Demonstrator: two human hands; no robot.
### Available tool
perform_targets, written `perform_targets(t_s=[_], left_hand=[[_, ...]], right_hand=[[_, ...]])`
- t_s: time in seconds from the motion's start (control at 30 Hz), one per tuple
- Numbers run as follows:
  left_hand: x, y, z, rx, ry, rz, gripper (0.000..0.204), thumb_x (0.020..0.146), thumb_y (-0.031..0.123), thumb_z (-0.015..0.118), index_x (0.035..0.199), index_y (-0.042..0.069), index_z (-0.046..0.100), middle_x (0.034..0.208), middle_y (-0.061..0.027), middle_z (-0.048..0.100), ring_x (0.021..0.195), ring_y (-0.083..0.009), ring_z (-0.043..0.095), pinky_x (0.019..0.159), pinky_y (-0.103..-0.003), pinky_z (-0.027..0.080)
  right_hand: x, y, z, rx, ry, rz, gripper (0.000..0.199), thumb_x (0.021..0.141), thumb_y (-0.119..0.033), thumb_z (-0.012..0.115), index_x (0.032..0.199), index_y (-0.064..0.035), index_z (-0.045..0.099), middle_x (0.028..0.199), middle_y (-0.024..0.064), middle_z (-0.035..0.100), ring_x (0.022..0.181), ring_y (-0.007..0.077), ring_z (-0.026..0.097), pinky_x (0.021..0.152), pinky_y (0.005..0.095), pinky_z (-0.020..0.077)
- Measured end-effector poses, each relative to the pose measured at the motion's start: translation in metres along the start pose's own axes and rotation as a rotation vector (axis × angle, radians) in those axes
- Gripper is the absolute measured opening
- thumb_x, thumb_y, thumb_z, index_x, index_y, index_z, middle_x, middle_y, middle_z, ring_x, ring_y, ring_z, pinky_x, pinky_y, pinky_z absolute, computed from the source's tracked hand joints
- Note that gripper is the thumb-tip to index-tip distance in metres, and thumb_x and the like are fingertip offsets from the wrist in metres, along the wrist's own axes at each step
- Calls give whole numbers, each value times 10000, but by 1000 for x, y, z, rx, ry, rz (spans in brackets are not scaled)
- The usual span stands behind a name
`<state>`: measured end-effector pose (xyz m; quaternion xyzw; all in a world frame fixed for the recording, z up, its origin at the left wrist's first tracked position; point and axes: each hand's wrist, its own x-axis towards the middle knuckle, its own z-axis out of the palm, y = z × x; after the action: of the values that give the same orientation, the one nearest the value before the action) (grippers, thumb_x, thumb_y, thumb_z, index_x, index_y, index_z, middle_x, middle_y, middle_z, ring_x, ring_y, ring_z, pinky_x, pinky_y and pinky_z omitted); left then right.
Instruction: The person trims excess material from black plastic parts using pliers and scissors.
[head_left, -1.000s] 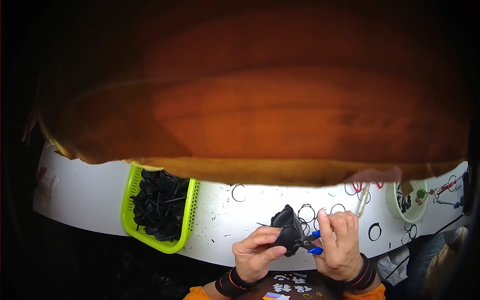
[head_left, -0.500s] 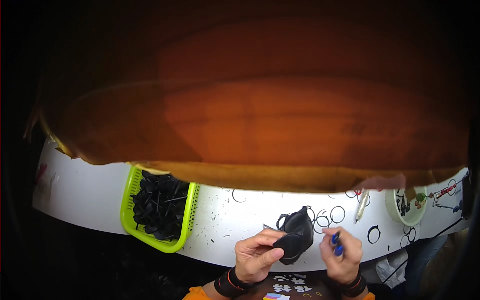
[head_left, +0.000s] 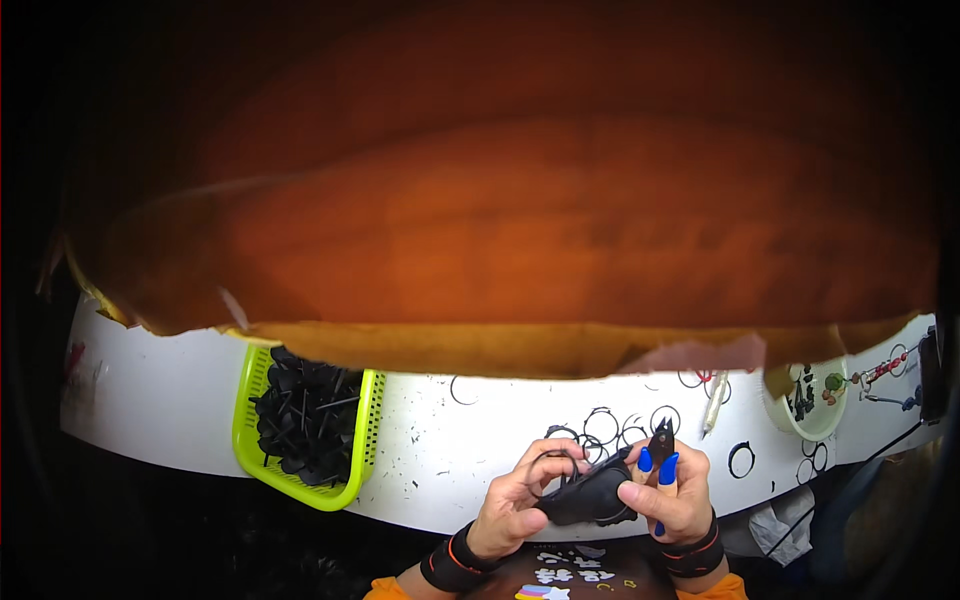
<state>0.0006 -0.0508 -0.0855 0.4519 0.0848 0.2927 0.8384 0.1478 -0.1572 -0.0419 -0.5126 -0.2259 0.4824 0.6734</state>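
My left hand (head_left: 513,502) and my right hand (head_left: 678,508) hold a black plastic part (head_left: 592,496) between them, just above the near edge of the white table (head_left: 150,402). A thin black ring loops off the part by my left fingers. My right hand also grips small cutters (head_left: 661,441) with blue handles. Their dark jaws point up and stand just right of the part. Both wrists wear dark bands with orange stripes.
A lime green basket (head_left: 373,422) heaped with black plastic parts (head_left: 305,422) sits to the left. Loose black rings (head_left: 612,425) and small offcuts lie on the table. A white pen (head_left: 715,402) and a pale bowl (head_left: 815,402) are at the right. Orange cloth (head_left: 500,220) fills the upper view.
My hands have shifted a little right and toward me with the black part. The cutters swung from lying sideways at the part to jaws pointing up.
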Motion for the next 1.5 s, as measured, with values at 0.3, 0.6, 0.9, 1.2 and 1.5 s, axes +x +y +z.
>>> perform_targets(t_s=[0.3, 0.6, 0.9, 1.2, 1.5], left_hand=[[-1, 8, 2, -72, 58, -38, 256, 769, -54, 573, 1025, -52, 570, 1095, -196, 532, 1044, -259, 510, 930, -371, 385], [3, 21, 7, 681, 28, 399, 248, 595, -103, 715, 820, -10, 671, 986, -172, 518, 941, -247, 550, 812, -339, 472], [1, 21, 12, 251, 46, 205, 631, 608, -140, 684, 1172, -68, 409, 1110, -211, 442, 1019, -231, 503, 871, -306, 420], [-1, 26, 8, 360, 149, 172, 514, 653, -138, 650, 1132, -84, 472, 1014, -179, 529, 965, -211, 539, 838, -287, 439], [27, 21, -17, 1099, 42, 368, 273, 626, -115, 606, 872, 0, 637, 822, -93, 603, 792, -201, 605, 874, -389, 412]], right_hand=[[-7, 7, 0, -102, 16, -87, 273, 729, -37, 681, 956, 42, 550, 639, -14, 517, 570, 43, 471, 535, 187, 383], [12, 4, 0, -410, -117, -462, 383, 703, -3, 673, 1052, 30, 520, 953, 123, 581, 843, 164, 521, 679, 254, 421], [-3, 8, 8, -420, -4, -274, 264, 748, 20, 629, 995, 36, 539, 860, 106, 579, 737, 106, 529, 645, 216, 421], [-1, 6, 8, -491, 82, -286, 213, 763, 19, 606, 961, 39, 529, 800, 75, 547, 644, 88, 510, 557, 207, 411], [22, 42, -48, -1509, 183, -563, 415, 673, -140, 685, 997, 54, 510, 904, 162, 473, 838, 306, 463, 724, 377, 396]])
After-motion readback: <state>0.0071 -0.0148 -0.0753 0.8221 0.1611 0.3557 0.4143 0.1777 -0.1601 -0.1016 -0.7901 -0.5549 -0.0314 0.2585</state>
